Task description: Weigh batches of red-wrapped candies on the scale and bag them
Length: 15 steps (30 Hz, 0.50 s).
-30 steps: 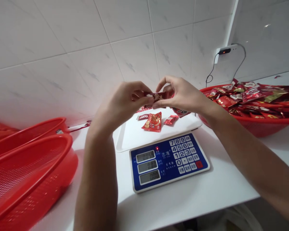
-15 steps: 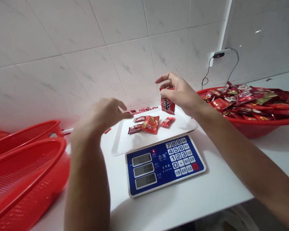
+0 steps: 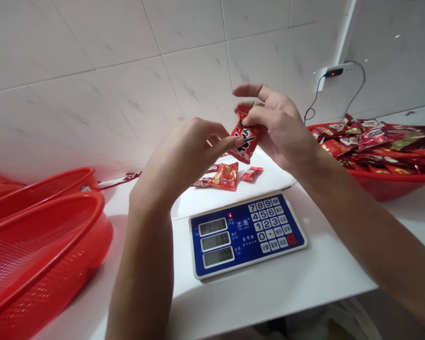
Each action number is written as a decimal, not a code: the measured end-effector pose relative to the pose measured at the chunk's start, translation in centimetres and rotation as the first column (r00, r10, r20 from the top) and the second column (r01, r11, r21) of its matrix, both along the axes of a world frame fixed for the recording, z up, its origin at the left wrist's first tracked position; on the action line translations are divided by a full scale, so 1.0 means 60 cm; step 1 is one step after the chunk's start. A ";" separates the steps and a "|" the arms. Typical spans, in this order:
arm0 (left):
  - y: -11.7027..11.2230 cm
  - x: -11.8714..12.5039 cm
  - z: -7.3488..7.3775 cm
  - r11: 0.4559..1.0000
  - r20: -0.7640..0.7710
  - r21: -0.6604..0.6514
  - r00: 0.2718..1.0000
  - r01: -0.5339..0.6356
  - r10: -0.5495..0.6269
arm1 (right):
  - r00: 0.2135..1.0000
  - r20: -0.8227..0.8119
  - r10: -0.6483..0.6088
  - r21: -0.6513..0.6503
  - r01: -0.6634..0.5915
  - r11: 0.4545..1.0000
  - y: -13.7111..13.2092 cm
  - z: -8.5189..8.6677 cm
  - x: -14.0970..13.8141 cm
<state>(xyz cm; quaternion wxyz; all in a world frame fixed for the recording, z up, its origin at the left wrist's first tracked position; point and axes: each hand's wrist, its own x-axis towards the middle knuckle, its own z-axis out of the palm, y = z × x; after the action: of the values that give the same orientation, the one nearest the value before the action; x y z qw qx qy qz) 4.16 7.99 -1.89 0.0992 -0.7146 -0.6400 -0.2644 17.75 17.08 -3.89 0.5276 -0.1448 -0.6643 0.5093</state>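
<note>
My right hand (image 3: 276, 125) is raised over the scale tray and pinches the top of a red snack packet (image 3: 246, 139) with white lettering. My left hand (image 3: 187, 153) reaches in from the left, its fingertips touching the packet's lower edge. Below both hands, several small red packets (image 3: 226, 175) lie on the white weighing tray (image 3: 198, 198) of a blue-faced electronic scale (image 3: 246, 233), whose red light is lit.
A red basket (image 3: 378, 182) heaped with red and gold packets stands at the right. Two empty red mesh baskets (image 3: 38, 245) sit stacked at the left. A wall socket with a plugged cable (image 3: 335, 73) is on the tiled wall behind.
My left hand let a small packet go onto the tray, swung away left, then came back to the packet my right hand holds. The right hand rose slightly.
</note>
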 end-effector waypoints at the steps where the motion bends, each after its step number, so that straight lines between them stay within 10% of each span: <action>1: -0.002 0.003 0.002 1.000 0.005 -0.009 1.000 -0.006 0.006 | 0.999 0.027 -0.017 0.012 0.017 1.000 0.001 -0.001 0.000; 15: -0.008 0.018 0.011 1.000 -0.087 0.000 0.996 0.029 -0.029 | 0.993 -0.039 0.109 0.122 -0.103 0.987 0.008 -0.010 -0.003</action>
<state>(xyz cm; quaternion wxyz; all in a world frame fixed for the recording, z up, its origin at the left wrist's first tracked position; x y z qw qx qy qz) 5.26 7.51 -1.26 0.1236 -0.7347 -0.6244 -0.2347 17.60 17.58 -4.50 0.5223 -0.0658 -0.6883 0.4991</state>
